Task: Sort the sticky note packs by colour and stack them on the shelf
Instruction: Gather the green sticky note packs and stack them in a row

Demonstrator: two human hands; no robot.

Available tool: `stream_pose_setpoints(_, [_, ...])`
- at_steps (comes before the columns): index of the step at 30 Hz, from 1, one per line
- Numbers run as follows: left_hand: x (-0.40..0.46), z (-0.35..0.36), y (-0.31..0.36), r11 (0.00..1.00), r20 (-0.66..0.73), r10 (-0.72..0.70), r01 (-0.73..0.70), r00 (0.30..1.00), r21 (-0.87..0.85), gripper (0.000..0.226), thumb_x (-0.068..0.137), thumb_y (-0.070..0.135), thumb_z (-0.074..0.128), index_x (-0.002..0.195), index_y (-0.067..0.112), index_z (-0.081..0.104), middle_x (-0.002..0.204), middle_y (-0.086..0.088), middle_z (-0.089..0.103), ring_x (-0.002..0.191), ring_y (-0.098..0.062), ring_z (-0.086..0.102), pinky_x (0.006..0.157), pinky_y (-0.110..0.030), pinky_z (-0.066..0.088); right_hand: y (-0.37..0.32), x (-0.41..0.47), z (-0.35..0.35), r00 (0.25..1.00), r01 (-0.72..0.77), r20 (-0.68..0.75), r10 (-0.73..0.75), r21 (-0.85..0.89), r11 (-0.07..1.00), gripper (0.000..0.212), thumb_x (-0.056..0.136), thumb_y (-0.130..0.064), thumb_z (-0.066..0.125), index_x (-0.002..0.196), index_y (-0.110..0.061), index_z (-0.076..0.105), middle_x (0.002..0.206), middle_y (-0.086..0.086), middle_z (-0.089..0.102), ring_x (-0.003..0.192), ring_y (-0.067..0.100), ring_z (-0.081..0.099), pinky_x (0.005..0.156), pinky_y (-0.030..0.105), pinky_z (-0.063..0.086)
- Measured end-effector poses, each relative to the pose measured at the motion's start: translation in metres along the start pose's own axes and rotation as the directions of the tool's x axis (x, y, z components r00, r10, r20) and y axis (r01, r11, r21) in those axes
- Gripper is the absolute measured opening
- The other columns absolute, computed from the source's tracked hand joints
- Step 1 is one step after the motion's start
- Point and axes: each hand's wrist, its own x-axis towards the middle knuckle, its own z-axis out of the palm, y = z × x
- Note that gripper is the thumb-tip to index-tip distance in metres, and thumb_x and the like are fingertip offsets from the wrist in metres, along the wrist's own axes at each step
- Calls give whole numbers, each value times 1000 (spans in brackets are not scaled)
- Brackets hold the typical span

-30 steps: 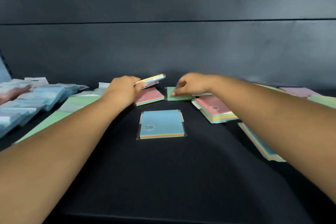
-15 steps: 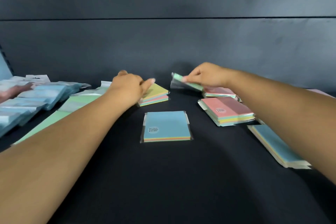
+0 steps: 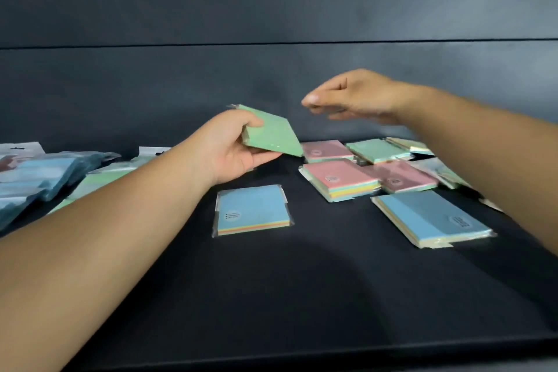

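My left hand [image 3: 232,149] grips a green-topped sticky note pack [image 3: 273,136], tilted in the air above the dark shelf [image 3: 302,296]. My right hand [image 3: 350,96] hovers empty just right of it, fingers relaxed and blurred. A blue-topped pack [image 3: 252,210] lies flat below my left hand. On the right lie a pink-topped pack [image 3: 339,180], a second pink pack [image 3: 404,177], a third pink one [image 3: 326,149] behind, a green pack [image 3: 374,149] and a larger blue pack [image 3: 428,217].
Wrapped blue packs [image 3: 36,172] and pale green packs [image 3: 102,178] are piled at the left. More packs lie at the far right [image 3: 447,170], partly behind my right arm. The shelf's back wall [image 3: 271,75] stands close behind everything.
The green pack passed from my right hand to my left hand, which lifted off the left pile. My right hand let go and rose. The view shifted, showing more packs on the right.
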Motion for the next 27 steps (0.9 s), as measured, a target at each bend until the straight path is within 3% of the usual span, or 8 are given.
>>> stream_pose_setpoints(5, [8, 16, 1, 986, -11, -27, 29, 1000, 165, 24, 94, 9, 43, 118, 10, 50, 100, -11, 65, 84, -23, 64, 59, -37, 53, 55, -38, -55, 957, -234, -203, 206, -121, 965, 26, 93, -37, 48, 99, -17, 63, 112, 2, 64, 112, 18, 58, 101, 31, 40])
stream_pose_setpoints(8, [13, 34, -7, 962, 2, -19, 18, 1000, 273, 20, 95, 8, 44, 114, 11, 50, 94, -8, 65, 81, -20, 64, 62, -37, 52, 85, -53, -64, 931, -350, -205, 301, -277, 895, 34, 89, -42, 52, 107, -17, 65, 115, 5, 64, 108, 19, 58, 93, 27, 45])
stream_pose_setpoints(10, [15, 47, -16, 952, 7, -18, 15, 1000, 307, 17, 95, 8, 46, 111, 11, 52, 91, -8, 66, 80, -19, 65, 64, -38, 53, 92, -53, -61, 947, -320, -143, 286, -390, 863, 41, 89, -44, 52, 121, -19, 60, 125, 0, 59, 112, 14, 52, 89, 19, 38])
stream_pose_setpoints(13, [17, 67, -26, 948, -29, 15, -4, 999, 318, 17, 95, 9, 47, 110, 12, 53, 91, -7, 66, 80, -20, 65, 64, -38, 53, 92, -42, -47, 979, -171, 29, 202, -427, 888, 51, 92, -41, 49, 138, -21, 44, 144, -7, 43, 132, 10, 39, 102, 17, 25])
stream_pose_setpoints(17, [23, 92, -33, 955, -116, 81, -44, 990, 295, 19, 95, 10, 47, 113, 15, 51, 94, -6, 66, 82, -19, 64, 65, -39, 55, 105, -33, -45, 946, -104, 238, 219, -418, 903, 51, 97, -46, 29, 141, -21, 39, 146, -6, 38, 134, 14, 35, 109, 23, 23])
stream_pose_setpoints(21, [23, 107, -41, 955, -177, 99, -44, 979, 293, 12, 96, 12, 46, 104, 16, 54, 90, -4, 67, 78, -17, 65, 57, -35, 58, 131, -42, -72, 949, -93, 203, 239, -547, 832, 39, 94, -56, 24, 104, -37, 56, 110, -8, 54, 110, 18, 48, 101, 29, 34])
stream_pose_setpoints(24, [19, 114, -47, 965, -204, 106, -51, 973, 258, 12, 95, 12, 47, 103, 16, 55, 91, -5, 67, 79, -18, 66, 60, -35, 59, 146, -53, -89, 948, -152, 123, 295, -639, 754, 57, 94, -59, 20, 120, -26, 59, 130, -3, 54, 121, 21, 47, 105, 32, 32])
stream_pose_setpoints(27, [14, 115, -48, 965, -209, 132, -78, 969, 249, 14, 95, 12, 48, 107, 15, 55, 90, -4, 68, 74, -17, 68, 51, -33, 58, 150, -56, -99, 934, -256, 15, 356, -666, 701, 69, 93, -61, 18, 128, -14, 55, 141, 7, 47, 128, 26, 43, 107, 33, 31])
